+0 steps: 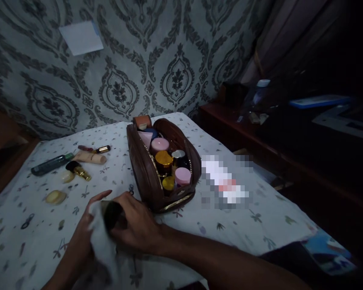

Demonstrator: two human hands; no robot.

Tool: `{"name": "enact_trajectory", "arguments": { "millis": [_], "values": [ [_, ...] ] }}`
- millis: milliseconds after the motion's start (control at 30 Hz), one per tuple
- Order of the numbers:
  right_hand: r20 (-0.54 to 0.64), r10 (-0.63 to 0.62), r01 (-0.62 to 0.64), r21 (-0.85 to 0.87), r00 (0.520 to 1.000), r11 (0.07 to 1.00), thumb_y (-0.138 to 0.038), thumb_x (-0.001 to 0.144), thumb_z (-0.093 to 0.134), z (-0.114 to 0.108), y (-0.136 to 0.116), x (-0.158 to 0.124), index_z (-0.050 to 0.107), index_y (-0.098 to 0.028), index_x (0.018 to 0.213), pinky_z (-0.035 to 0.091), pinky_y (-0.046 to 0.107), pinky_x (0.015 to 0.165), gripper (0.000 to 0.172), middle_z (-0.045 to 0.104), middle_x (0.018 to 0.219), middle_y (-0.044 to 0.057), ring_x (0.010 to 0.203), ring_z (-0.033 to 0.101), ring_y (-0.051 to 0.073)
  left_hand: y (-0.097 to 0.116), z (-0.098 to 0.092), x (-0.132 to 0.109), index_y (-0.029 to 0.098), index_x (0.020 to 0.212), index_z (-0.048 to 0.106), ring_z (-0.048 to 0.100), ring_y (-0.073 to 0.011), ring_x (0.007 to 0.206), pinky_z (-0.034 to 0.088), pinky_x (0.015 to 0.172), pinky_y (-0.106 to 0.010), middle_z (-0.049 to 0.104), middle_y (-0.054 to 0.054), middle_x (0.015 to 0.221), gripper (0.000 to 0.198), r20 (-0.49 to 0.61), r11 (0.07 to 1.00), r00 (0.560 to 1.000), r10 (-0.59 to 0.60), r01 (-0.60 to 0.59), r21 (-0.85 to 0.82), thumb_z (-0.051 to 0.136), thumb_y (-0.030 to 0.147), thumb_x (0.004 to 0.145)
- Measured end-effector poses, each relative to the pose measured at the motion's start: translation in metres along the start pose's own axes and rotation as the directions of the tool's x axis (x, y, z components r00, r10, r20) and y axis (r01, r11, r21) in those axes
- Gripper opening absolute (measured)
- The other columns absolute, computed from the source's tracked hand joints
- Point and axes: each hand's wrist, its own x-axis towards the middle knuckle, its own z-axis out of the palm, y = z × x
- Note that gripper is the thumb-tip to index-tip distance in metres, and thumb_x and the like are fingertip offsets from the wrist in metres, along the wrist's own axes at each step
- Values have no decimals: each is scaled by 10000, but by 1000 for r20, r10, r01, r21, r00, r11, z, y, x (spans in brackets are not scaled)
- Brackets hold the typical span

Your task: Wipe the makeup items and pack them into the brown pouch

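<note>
Just in front of the brown toiletry bag [139, 171], my two hands are close together. My left hand [84, 225] is closed on a white cloth or tissue [101, 241], which hangs down blurred. Fingers of my right hand [137, 221] curl round a small dark greenish object [111, 213]; its kind is hidden by the grip and the dim light. The cloth lies against this object. Unzipped at the top, the bag holds several jars and bottles, among them a gold-lidded jar [163, 160] and a pink-lidded jar [183, 176].
Left on the patterned white sheet [15, 229] lie a green-capped bottle [52, 164], a beige tube [90, 157], a makeup brush [80, 170] and two pale round items. A pixelated item [224, 179] lies right of the bag. Beyond stands a dark reddish ledge [218, 117] with a plastic bottle [261, 92].
</note>
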Motion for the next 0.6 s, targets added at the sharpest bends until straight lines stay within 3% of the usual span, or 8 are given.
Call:
{"name": "enact_trajectory", "arguments": {
  "millis": [100, 200, 333, 467, 600],
  "values": [
    [1, 9, -9, 12, 1000, 1000, -233, 768, 633, -1, -3, -2, 521, -214, 1061, 528, 325, 789, 314, 619, 1029, 60, 925, 637, 217, 9, -1, -7, 236, 1308, 525, 630, -287, 1115, 523, 934, -373, 682, -59, 1172, 551, 5, 996, 999, -41, 41, -75, 517, 581, 878],
    [14, -8, 6, 155, 1000, 988, -213, 757, 631, -2, -8, -3, 526, -219, 1149, 515, 336, 854, 405, 646, 1084, 64, 974, 640, 212, 14, -4, -10, 189, 1210, 542, 654, -275, 993, 526, 866, -355, 696, -79, 1067, 538, 79, 993, 997, -25, 34, -114, 533, 590, 851],
    [44, 90, -100, 367, 995, 925, -206, 692, 660, -2, -16, -1, 541, -218, 1051, 473, 257, 669, 378, 633, 856, -12, 740, 583, 153, 10, -14, -12, 180, 1154, 551, 638, -265, 955, 496, 865, -348, 684, -81, 1041, 525, 131, 991, 988, 83, -67, -117, 590, 575, 809],
    [187, 144, -230, 609, 972, 759, -254, 682, 709, -4, -19, 5, 543, -208, 964, 430, 212, 612, 330, 568, 772, -42, 702, 535, 120, 6, -27, -15, 183, 1213, 531, 643, -246, 874, 494, 792, -321, 692, -64, 993, 608, 211, 984, 968, 136, -108, -141, 606, 620, 797],
    [368, 130, -374, 738, 921, 561, -469, 789, 694, -4, -17, 7, 587, -191, 962, 422, 194, 491, 345, 574, 755, -24, 582, 539, 98, 8, -37, -16, 210, 1325, 479, 678, -231, 852, 509, 772, -297, 713, -62, 1022, 710, 298, 988, 943, 151, -155, -8, 705, 582, 765]
  ]
}}
